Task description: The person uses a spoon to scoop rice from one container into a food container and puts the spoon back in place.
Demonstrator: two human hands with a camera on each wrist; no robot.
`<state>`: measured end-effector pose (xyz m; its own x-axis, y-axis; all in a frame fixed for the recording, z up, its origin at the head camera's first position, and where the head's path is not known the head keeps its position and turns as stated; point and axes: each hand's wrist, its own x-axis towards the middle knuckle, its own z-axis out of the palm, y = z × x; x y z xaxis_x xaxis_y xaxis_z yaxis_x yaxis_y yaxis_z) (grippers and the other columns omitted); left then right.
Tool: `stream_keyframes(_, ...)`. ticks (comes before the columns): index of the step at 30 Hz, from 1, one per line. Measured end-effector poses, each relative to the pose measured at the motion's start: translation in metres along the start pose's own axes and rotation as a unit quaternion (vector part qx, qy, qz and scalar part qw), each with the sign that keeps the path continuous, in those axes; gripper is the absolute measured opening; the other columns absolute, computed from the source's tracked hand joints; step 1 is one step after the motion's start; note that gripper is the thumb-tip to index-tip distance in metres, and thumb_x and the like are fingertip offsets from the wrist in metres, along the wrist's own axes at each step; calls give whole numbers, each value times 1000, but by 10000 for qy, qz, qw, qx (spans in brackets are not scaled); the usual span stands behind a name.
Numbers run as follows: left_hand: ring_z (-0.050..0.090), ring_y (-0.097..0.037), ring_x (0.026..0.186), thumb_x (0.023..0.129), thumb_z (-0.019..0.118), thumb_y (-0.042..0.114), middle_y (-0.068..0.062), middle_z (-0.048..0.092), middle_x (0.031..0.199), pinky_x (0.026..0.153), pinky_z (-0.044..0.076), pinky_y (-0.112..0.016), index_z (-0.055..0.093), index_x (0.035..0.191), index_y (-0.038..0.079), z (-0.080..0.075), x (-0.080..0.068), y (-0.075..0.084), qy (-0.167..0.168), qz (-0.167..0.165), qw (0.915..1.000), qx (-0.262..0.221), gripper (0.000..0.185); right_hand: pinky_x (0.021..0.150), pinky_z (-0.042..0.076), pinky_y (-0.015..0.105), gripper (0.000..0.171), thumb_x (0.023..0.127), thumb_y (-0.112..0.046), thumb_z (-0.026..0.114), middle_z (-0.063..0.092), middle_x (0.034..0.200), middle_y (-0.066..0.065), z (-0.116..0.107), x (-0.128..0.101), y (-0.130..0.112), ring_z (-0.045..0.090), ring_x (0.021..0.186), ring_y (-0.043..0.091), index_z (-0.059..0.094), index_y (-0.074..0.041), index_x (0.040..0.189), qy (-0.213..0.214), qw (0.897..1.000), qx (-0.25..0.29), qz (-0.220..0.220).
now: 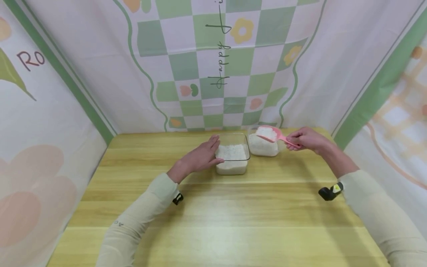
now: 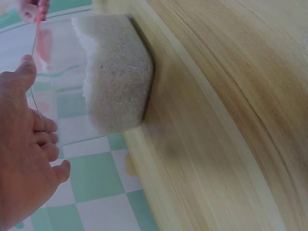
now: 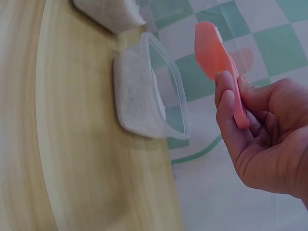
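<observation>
My right hand (image 1: 305, 139) grips the handle of a pink scoop (image 3: 211, 50), heaped with white rice (image 1: 265, 132). The scoop is held above a translucent plastic tub (image 3: 137, 96) that is part filled with rice. To the left of that tub stands a square clear container (image 1: 231, 168), also holding rice (image 2: 118, 72) with an uneven top. My left hand (image 1: 201, 155) holds this container at its left rim, the thumb (image 2: 25, 72) along the front edge and the fingers bent over the side.
Both containers stand near the back edge of a wooden table (image 1: 233, 215). Right behind them hangs a green-and-white checked cloth (image 1: 207, 74). More patterned cloth (image 1: 40, 148) borders the left side. A black wrist camera (image 1: 330, 192) sticks out from the right sleeve.
</observation>
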<state>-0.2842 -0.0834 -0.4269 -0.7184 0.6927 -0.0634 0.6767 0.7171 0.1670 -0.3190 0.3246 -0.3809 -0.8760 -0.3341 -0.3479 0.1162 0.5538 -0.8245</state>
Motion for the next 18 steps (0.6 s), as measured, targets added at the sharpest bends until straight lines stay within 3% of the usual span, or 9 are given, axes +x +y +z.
stream_keyframes(7, 5, -30, 156, 105, 33, 56, -23, 7, 167, 127, 19, -43, 15, 156, -7, 1, 0, 1, -13, -12, 10000, 15, 83, 68, 59, 19, 37, 102, 2, 46, 74, 81, 3, -6, 6, 7, 69, 72, 5, 46, 29, 127, 170, 9995, -267, 15)
stream_keyframes(18, 6, -31, 156, 105, 36, 55, -22, 7, 167, 127, 18, -43, 17, 156, -7, 2, 0, 3, 74, -7, 10000, -4, 82, 63, 59, 19, 34, 100, -2, 52, 73, 73, 1, 1, 18, 3, 68, 66, 8, 57, 26, 118, 550, 9939, -948, 80)
